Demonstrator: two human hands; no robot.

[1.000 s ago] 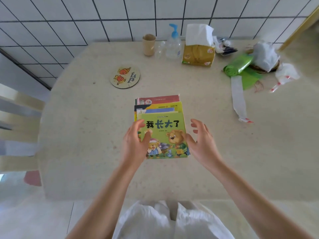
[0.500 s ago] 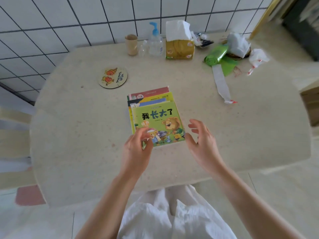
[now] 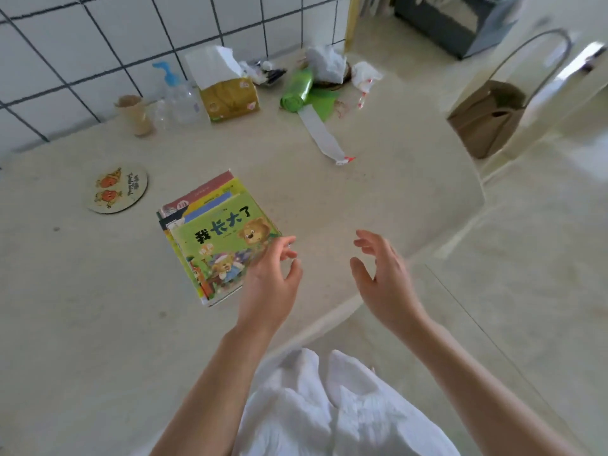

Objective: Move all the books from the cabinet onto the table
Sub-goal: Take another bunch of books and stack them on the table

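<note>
A stack of several children's books (image 3: 220, 238) lies on the beige table (image 3: 98, 307), with a green bear-cover book on top. My left hand (image 3: 269, 284) hovers over the stack's near right corner, fingers loosely spread and holding nothing. My right hand (image 3: 381, 278) is in the air to the right of the books, above the table's edge, fingers relaxed and empty. No cabinet shows in this view.
Along the tiled wall stand a paper cup (image 3: 135, 115), a pump bottle (image 3: 176, 93), a tissue pack (image 3: 227, 90), a green bag roll (image 3: 297, 90) and crumpled wrappers. A round coaster (image 3: 116, 189) lies left of the books. A brown bag (image 3: 487, 116) sits on a chair at right.
Both hands have come off the book stack and moved right. The view has swung to the right, so the table and books now sit further left and look tilted.
</note>
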